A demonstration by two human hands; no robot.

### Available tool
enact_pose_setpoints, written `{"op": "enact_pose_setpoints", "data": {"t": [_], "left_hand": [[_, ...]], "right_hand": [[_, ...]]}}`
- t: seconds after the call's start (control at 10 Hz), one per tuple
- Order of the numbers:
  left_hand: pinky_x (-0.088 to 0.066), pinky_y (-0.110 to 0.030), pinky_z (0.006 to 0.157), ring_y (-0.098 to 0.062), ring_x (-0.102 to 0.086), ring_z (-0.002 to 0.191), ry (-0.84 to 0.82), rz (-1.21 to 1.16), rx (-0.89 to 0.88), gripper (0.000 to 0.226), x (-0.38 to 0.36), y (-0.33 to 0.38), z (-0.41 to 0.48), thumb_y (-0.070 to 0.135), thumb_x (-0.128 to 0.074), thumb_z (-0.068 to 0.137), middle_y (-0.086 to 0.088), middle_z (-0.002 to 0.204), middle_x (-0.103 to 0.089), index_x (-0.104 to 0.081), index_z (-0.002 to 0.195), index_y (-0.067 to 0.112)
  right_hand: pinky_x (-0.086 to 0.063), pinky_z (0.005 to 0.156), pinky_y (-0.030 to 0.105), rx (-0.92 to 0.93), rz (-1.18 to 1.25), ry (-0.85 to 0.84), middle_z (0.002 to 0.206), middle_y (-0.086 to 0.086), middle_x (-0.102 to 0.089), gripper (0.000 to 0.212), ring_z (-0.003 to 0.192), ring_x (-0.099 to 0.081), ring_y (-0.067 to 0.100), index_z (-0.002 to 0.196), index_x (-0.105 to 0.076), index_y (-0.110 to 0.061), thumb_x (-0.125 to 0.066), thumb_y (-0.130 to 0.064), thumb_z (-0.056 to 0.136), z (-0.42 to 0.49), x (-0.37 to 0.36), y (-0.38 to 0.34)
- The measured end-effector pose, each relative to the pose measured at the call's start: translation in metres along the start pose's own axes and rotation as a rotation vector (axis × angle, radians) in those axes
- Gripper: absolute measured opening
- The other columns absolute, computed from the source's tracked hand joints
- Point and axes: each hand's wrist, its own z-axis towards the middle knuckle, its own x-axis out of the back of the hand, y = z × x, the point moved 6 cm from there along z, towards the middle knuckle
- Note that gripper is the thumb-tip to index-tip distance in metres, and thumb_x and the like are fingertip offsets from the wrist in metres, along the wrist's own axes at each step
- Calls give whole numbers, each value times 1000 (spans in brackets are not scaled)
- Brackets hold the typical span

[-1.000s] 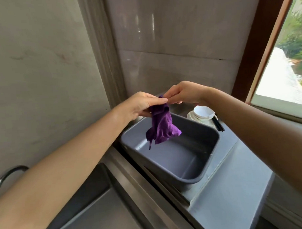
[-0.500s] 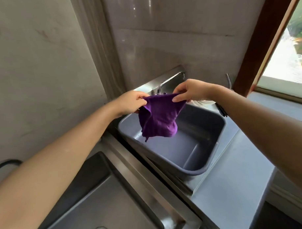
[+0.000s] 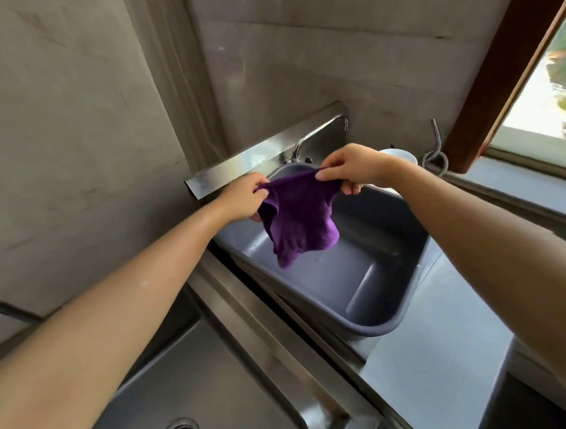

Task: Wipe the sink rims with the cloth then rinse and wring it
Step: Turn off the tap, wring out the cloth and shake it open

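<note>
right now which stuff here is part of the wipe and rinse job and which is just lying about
Part of the job:
- purple cloth, held spread between left hand and right hand
- steel sink and its rim
- faucet

Lying about:
- grey tub, under the cloth
- white cup
- metal hose
</note>
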Motion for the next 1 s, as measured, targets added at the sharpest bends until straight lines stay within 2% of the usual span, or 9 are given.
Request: {"op": "enact_pose_setpoints", "data": {"t": [0.1,0.2,0.3,0.4,0.5,0.6,0.7,0.8,1.0], "left_hand": [[-58,-32,63,-29,-64,89,-62,104,-4,19,-10,-6,7,8,-45,94,-13,101,-62,-59,107,8],[-57,-30,64,-27,-64,82,-17,117,24,18,-10,-13,15,7,-46,93,-14,101,-62,-60,105,8],[-54,-36,82,-29,-63,91,50,165,28,18,-6,-19,25,8,-50,91,-15,104,-66,-64,102,8],[-47,-34,86,-29,-60,100,174,261,18,19,-6,-16,27,12,-52,90,-13,108,-67,-65,104,9],[-44,-33,92,-30,-60,107,195,272,5,23,-29,-14,20,11,-54,87,-13,112,-68,-67,107,8],[-43,-29,97,-28,-59,111,19,320,34,26,-82,-25,17,11,-59,83,-11,117,-67,-70,107,12],[-44,-28,95,-26,-59,113,-302,435,61,28,-135,-33,16,19,-61,84,-9,118,-67,-69,110,12],[-41,-27,93,-22,-57,113,-630,514,32,33,-161,-29,5,28,-58,89,-4,123,-64,-64,118,14],[-45,-28,82,-22,-57,92,-688,662,24,35,-142,-22,7,31,-49,92,-8,116,-65,-65,116,10]], "right_hand": [[-49,43,20,-76,-103,-81,62,8,-62,11,40,-59,12,90,-64,-11,-63,-21,87,8,-13,9],[-59,58,23,-100,126,-37,71,14,-68,9,55,-68,18,92,-64,-6,-65,-12,85,20,-18,16],[-60,71,28,-77,348,76,85,17,-66,9,69,-67,23,90,-64,-1,-67,-3,82,29,-20,22],[-56,87,34,-28,463,197,87,15,-65,4,81,-66,26,85,-66,-2,-67,-2,81,35,-29,29],[-54,90,38,-64,567,271,79,9,-65,13,83,-62,20,73,-68,-10,-66,-16,85,38,-44,56],[-48,75,28,-148,185,238,83,11,-70,19,80,-62,19,80,-73,-5,-65,-21,84,35,-67,89],[-41,75,20,-216,-71,118,98,14,-73,17,95,-65,23,90,-74,-2,-61,-10,81,26,-94,114],[-48,87,28,-269,-230,-50,103,13,-71,20,103,-61,23,94,-74,-5,-61,-12,80,19,-116,130],[-51,91,33,-339,-410,-318,114,10,-65,35,101,-61,25,103,-70,-11,-70,-33,75,22,-122,132]]}}
